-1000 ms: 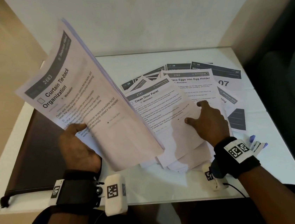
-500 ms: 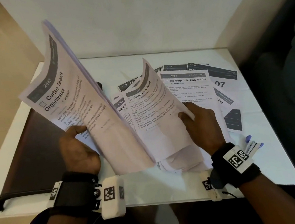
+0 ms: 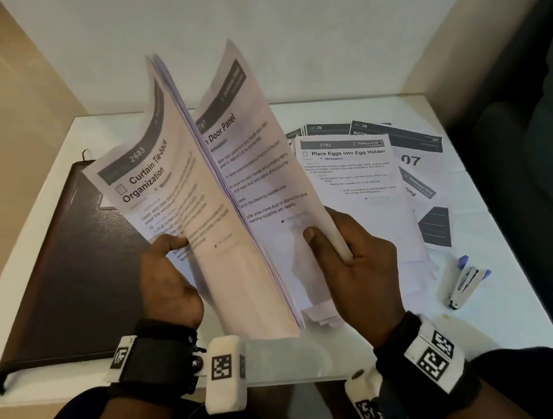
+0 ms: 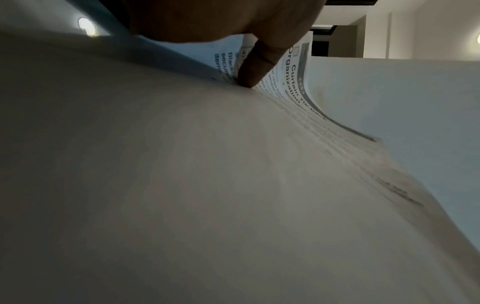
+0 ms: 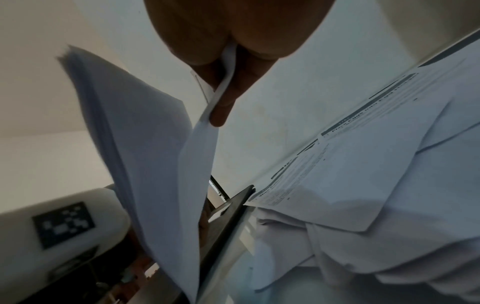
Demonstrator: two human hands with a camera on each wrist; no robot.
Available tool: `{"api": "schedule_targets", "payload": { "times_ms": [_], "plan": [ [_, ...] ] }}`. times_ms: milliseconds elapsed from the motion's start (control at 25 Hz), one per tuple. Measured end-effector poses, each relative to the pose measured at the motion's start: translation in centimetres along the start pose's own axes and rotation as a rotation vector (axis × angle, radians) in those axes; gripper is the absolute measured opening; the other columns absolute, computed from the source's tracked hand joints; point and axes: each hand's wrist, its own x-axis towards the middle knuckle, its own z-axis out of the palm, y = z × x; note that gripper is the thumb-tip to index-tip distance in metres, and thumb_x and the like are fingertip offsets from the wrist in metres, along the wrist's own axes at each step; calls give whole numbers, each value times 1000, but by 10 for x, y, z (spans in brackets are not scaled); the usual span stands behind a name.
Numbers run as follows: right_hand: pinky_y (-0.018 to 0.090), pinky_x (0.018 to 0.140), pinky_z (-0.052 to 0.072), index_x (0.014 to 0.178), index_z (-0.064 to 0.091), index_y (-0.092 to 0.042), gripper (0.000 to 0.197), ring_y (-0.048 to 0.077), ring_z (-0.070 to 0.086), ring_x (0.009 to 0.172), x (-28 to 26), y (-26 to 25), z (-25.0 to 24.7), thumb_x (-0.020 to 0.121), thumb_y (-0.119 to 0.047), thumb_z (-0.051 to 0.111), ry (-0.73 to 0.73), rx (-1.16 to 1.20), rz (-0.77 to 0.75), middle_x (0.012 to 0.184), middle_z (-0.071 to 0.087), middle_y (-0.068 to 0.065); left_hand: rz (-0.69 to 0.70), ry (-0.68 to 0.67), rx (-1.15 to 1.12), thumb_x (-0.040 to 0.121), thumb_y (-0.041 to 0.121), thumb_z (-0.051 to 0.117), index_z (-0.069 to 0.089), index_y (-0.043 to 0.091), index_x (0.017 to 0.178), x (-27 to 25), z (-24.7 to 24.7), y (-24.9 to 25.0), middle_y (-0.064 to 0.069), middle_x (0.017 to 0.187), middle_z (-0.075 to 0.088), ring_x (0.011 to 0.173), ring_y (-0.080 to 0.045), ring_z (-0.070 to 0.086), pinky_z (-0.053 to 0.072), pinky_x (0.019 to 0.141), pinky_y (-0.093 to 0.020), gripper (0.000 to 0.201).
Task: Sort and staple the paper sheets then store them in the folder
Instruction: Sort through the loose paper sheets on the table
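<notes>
A stack of sheets is held upright above the table by the left hand, with the thumb pressed on its front page, while one more sheet is pinched at its lower edge by the right hand and is brought against the stack. The sorting is judged to be only partly done, because many loose papers are seen spread on the table. Nothing is stapled yet as far as can be seen: the stapler lies untouched at the right, and the dark folder lies closed at the left.
</notes>
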Motion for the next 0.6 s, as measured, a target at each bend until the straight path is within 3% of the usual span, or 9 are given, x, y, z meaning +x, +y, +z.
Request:
{"api": "schedule_targets", "payload": {
  "times_ms": [120, 200, 240, 360, 480, 600],
  "plan": [
    [16, 82, 56, 130, 67, -22, 31, -2, 69, 97, -8, -9, -2, 100, -19, 65, -23, 49, -13, 113, 73, -15, 43, 37, 43, 92, 6, 49, 59, 16, 105, 2, 3, -5, 2, 90, 67, 78, -13, 66, 58, 71, -26, 20],
    [17, 83, 57, 131, 65, -24, 31, -1, 69, 101, -10, -10, -4, 100, -19, 64, -50, 72, -19, 117, 73, -13, 110, 111, 114, 93, 2, 49, 59, 15, 95, 3, 5, -4, 5, 82, 67, 69, -8, 67, 55, 58, -18, 17],
    [16, 82, 56, 130, 65, -26, 32, -2, 69, 101, -10, -11, -6, 100, -18, 65, -57, 95, -10, 117, 73, -14, 140, 149, 157, 93, 2, 51, 60, 15, 95, 2, 6, -2, 6, 82, 68, 70, -7, 68, 54, 58, -16, 16],
    [9, 82, 52, 125, 67, -24, 30, -5, 68, 101, -7, -11, -10, 97, -15, 67, -59, 159, 22, 112, 71, -23, 148, 187, 229, 88, 5, 58, 66, 18, 96, 6, 1, -3, 6, 89, 74, 92, -16, 70, 55, 75, -27, 17],
    [8, 79, 50, 119, 72, -16, 24, -3, 69, 97, -7, -11, -9, 95, -16, 68, -77, 223, 84, 103, 74, -22, 123, 151, 233, 89, 7, 58, 66, 18, 100, 2, 2, -4, 4, 87, 75, 82, -17, 70, 58, 68, -30, 18],
    [10, 81, 51, 121, 72, -15, 26, 0, 70, 100, -11, -14, -5, 96, -16, 68, -148, 264, 125, 108, 73, -20, 71, 125, 187, 90, 6, 55, 66, 18, 103, -3, 6, -4, 1, 87, 74, 74, -17, 71, 59, 70, -30, 21]
  ]
}}
